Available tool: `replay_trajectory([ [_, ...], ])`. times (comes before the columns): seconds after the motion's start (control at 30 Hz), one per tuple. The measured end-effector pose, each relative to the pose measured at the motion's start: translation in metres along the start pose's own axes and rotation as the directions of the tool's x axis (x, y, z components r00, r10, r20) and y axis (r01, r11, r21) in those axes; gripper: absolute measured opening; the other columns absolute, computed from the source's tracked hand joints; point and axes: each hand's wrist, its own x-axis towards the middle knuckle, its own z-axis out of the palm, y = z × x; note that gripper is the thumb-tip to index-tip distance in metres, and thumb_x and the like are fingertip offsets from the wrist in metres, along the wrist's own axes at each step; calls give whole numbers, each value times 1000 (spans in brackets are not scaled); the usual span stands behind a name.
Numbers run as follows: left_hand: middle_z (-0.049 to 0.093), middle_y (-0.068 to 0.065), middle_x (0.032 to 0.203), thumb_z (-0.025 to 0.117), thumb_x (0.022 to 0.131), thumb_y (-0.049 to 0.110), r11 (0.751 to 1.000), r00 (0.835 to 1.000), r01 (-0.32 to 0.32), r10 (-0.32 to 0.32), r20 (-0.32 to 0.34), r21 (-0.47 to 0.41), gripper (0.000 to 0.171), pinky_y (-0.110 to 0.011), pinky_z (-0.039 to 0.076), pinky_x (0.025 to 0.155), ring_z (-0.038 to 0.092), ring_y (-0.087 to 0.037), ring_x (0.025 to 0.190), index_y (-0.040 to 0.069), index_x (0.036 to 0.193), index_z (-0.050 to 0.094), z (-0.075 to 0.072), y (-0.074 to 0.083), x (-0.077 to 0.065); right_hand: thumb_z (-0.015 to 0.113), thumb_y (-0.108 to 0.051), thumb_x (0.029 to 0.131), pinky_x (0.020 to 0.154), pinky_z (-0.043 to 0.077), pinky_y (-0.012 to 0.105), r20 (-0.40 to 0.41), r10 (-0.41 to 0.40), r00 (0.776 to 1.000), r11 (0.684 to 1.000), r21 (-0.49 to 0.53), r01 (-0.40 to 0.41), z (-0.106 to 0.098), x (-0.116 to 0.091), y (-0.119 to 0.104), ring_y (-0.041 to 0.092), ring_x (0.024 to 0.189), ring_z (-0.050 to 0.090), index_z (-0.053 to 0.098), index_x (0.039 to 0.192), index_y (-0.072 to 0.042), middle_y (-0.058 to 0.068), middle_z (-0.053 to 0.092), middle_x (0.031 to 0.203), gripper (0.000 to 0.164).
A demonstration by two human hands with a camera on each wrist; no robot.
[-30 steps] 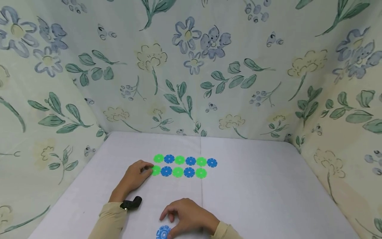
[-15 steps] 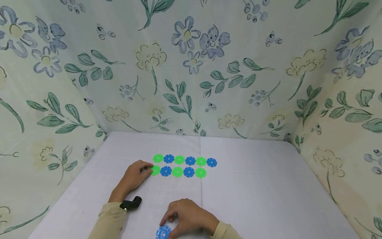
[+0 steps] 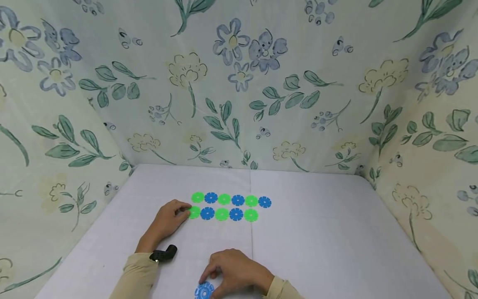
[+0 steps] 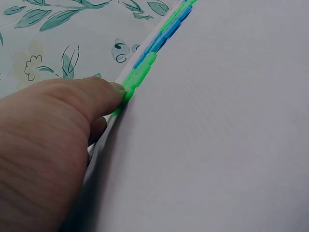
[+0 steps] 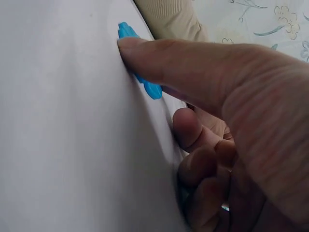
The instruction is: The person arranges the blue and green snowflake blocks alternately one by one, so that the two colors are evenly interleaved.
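Observation:
My left hand [image 3: 168, 221] is at the left end of the nearer row of discs. Its thumb and a fingertip hold the edge of a green notched disc [image 3: 195, 212], which lies flat; the left wrist view shows the thumb against that green disc [image 4: 140, 72]. Close to the bottom edge of the head view, my right hand [image 3: 237, 270] pinches a blue notched disc [image 3: 203, 291] between thumb and index finger. Seen from the right wrist, the thumb covers part of this blue disc [image 5: 153, 90], and the other fingers are curled below it.
Green and blue discs alternate in two rows on the white-covered table [image 3: 317, 241]. The farther row reaches out to a blue disc [image 3: 264, 202]; the nearer one ends with a green disc [image 3: 251, 215]. Flower-patterned cloth [image 3: 261, 104] stands around the table's back and sides.
My right index finger has come down onto the blue disc's edge, closing the small gap seen a second ago. My left hand and both rows stay in place.

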Motion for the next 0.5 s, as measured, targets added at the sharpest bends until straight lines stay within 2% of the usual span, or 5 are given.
replay_trajectory([
  [0.23,66,6,102,70,95,29,1000,1000,-5,4,15,5,22,-33,44,78,53,-13,87,23,116,74,0,-1,1,82,-46,81,64,36,12,26,-17,999,997,-78,19,-3,-1,-4,-13,75,42,71,119,-45,-25,54,89,39],
  [0.5,66,5,101,69,95,29,1000,1000,4,-4,19,-3,23,-32,43,76,52,-13,86,22,116,73,0,-2,1,82,-42,82,73,38,10,37,-36,999,998,-58,38,-4,-3,-4,-15,87,47,70,117,-41,-24,57,97,37],
])
